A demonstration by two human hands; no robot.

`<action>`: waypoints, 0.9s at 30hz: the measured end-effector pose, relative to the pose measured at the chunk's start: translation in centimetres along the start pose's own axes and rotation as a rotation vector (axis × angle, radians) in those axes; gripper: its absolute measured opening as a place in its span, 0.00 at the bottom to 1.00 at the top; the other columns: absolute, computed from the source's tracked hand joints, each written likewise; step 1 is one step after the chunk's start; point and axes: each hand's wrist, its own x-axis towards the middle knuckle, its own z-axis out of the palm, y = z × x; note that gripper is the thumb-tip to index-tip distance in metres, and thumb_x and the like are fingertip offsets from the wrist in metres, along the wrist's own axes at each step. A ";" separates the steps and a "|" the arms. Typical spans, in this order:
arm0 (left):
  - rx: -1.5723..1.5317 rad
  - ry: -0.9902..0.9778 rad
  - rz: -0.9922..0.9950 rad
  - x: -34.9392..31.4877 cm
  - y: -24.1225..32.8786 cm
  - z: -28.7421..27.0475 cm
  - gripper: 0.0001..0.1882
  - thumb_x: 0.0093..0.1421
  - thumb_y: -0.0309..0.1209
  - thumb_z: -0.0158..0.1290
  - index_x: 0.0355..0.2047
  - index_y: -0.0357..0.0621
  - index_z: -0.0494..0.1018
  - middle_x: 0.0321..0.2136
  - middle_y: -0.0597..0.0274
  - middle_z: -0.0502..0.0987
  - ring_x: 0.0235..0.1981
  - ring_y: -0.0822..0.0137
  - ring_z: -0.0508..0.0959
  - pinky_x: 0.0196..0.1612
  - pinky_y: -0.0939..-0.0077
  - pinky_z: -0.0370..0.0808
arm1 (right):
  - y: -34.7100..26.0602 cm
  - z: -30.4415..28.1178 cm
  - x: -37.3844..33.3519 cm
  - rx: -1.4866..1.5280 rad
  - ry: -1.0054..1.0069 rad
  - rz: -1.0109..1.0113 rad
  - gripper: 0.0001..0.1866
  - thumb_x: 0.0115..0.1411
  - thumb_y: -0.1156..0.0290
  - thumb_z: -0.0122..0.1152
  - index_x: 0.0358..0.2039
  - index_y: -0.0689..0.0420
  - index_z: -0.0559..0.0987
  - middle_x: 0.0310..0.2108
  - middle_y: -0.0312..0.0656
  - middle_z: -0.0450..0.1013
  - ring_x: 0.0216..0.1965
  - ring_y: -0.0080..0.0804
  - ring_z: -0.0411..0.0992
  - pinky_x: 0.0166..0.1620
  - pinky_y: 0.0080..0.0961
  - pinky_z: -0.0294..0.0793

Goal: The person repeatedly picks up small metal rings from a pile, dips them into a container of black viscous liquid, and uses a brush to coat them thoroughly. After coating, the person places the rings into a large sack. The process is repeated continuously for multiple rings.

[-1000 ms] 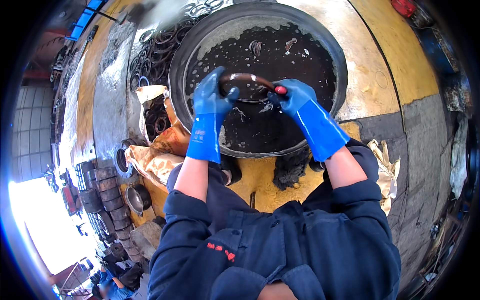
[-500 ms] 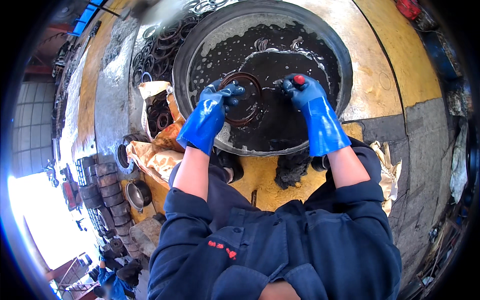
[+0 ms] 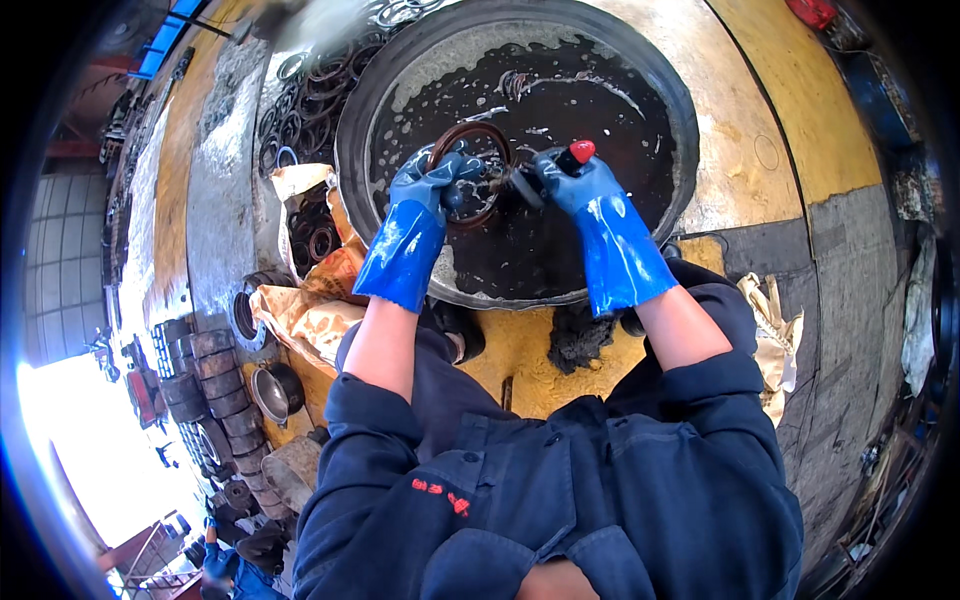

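Both my hands wear blue rubber gloves and are over a wide, round dark basin (image 3: pixel 682 130) of dark, foamy liquid. My left hand (image 3: pixel 425 183) is closed round the near-left side of a brown ring (image 3: pixel 505 150), which looks like a rubber seal and is held tilted above the liquid. My right hand (image 3: pixel 583 188) grips a hand tool with a red-ended black handle (image 3: pixel 581 152). The tool's dark, flat working end points left, close to the ring's right side. Whether it touches the ring, I cannot tell.
Many dark rings (image 3: pixel 300 115) lie heaped left of the basin, beside an open paper sack (image 3: pixel 320 285) with more rings. Stacks of dark cylinders (image 3: pixel 225 385) and a metal bowl (image 3: pixel 277 391) stand at lower left. Another crumpled sack (image 3: pixel 775 335) lies right. A person in blue (image 3: pixel 235 575) is at far lower left.
My right hand has moved left, bringing the tool closer to the ring; its flat end now shows. My left hand has shifted slightly, and the ring is tilted more.
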 end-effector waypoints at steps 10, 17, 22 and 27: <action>0.045 -0.021 0.060 -0.5 -0.1 0.7 0.13 0.65 0.25 0.55 0.50 0.38 0.77 0.35 0.54 0.85 0.17 0.79 0.69 0.21 0.85 0.65 | 2.0 0.9 -0.1 0.324 -0.235 -0.144 0.12 0.61 0.65 0.69 0.41 0.59 0.85 0.35 0.39 0.82 0.38 0.25 0.79 0.46 0.24 0.78; 0.139 -0.101 0.037 -0.8 0.1 1.5 0.14 0.65 0.26 0.57 0.50 0.39 0.78 0.33 0.56 0.85 0.16 0.79 0.69 0.21 0.85 0.65 | 0.1 0.4 -0.7 -0.509 0.172 -0.868 0.11 0.60 0.66 0.67 0.44 0.49 0.84 0.42 0.40 0.82 0.42 0.41 0.80 0.46 0.27 0.78; 0.163 -0.118 0.047 -1.2 0.1 2.1 0.14 0.65 0.27 0.57 0.50 0.38 0.78 0.32 0.57 0.85 0.17 0.79 0.70 0.20 0.86 0.64 | 2.1 0.9 0.5 -0.035 -0.129 -0.028 0.15 0.60 0.61 0.68 0.43 0.57 0.84 0.38 0.44 0.83 0.40 0.34 0.81 0.47 0.31 0.77; 0.146 -0.175 0.052 -1.1 -0.3 1.9 0.14 0.65 0.27 0.57 0.50 0.38 0.78 0.32 0.57 0.85 0.16 0.79 0.70 0.20 0.86 0.64 | 2.3 1.1 0.1 0.506 -0.246 0.195 0.18 0.58 0.63 0.72 0.43 0.65 0.84 0.38 0.47 0.82 0.38 0.32 0.81 0.47 0.30 0.78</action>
